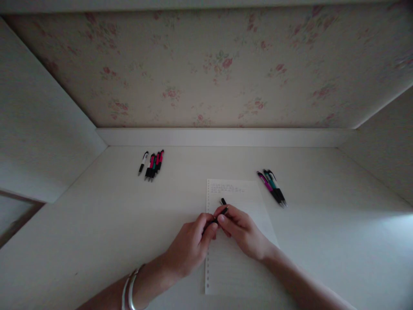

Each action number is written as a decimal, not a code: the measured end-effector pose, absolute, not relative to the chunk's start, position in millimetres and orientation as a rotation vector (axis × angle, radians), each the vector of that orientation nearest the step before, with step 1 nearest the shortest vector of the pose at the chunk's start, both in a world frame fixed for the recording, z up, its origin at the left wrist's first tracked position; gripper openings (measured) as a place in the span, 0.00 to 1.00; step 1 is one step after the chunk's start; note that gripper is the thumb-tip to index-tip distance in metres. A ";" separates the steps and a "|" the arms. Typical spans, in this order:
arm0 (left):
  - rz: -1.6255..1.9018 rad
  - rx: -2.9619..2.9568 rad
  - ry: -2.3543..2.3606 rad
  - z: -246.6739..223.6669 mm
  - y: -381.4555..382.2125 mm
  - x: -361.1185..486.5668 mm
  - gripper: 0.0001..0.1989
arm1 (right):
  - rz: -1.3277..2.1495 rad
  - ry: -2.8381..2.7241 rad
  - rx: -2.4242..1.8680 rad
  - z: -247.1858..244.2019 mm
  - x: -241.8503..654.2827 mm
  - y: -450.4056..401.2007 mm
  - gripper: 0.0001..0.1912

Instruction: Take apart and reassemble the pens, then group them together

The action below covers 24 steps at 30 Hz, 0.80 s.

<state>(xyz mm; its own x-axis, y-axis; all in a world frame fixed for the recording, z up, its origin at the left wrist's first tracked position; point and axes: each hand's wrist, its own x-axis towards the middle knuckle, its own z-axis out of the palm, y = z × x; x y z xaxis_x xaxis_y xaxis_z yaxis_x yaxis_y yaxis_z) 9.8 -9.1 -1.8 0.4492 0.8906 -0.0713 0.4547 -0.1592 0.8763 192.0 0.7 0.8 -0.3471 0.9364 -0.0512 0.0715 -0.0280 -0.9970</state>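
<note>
Above a sheet of lined paper (pixel 241 267), both my hands meet around a dark pen (pixel 215 220). My left hand (pixel 190 245) is closed, with thumb and fingers pinching the pen's lower part. From the other side, the fingertips of my right hand (pixel 241 228) pinch its upper part, which has a small shiny end. Whether the pen is in one piece or in two, I cannot tell. Just beyond my right fingers shows another short black piece (pixel 223 201); my hand hides its lower end. Several lines of handwriting (pixel 227 188) run across the top of the paper.
At the back left of the white desk (pixel 97 224) lies a group of red and green pens (pixel 155 165), with a white pen (pixel 143 163) beside it. Right of the paper are a purple pen (pixel 267 183), a teal pen (pixel 272 183) and a white-and-black pen (pixel 278 188). Side panels and a wallpapered back enclose the desk.
</note>
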 end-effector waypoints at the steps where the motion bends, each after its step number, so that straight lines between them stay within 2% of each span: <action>1: 0.589 1.783 1.149 -1.2 -9.1 9.9 0.15 | 1.480 -1.478 -1.085 0.9 192.3 0.7 0.20; 9: 0.554 1.781 1.141 2.6 -9.5 10.3 0.16 | 1.498 -1.526 -1.022 -2.9 193.3 3.1 0.15; 20: 0.566 1.818 1.128 -0.6 -9.6 9.7 0.17 | 1.497 -1.459 -1.029 -5.8 194.2 2.8 0.14; 24: 0.554 1.844 1.130 -2.6 -9.8 9.6 0.20 | 1.425 -1.499 -1.145 -6.6 194.5 3.2 0.17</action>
<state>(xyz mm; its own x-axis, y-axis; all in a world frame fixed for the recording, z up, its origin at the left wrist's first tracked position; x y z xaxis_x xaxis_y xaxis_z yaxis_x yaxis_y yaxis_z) 9.6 -9.8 -2.6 0.4873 0.8706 -0.0683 0.4792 -0.2012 0.8543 194.5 3.2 -6.6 -0.3110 0.9488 -0.0552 0.1025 -0.0243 -0.9944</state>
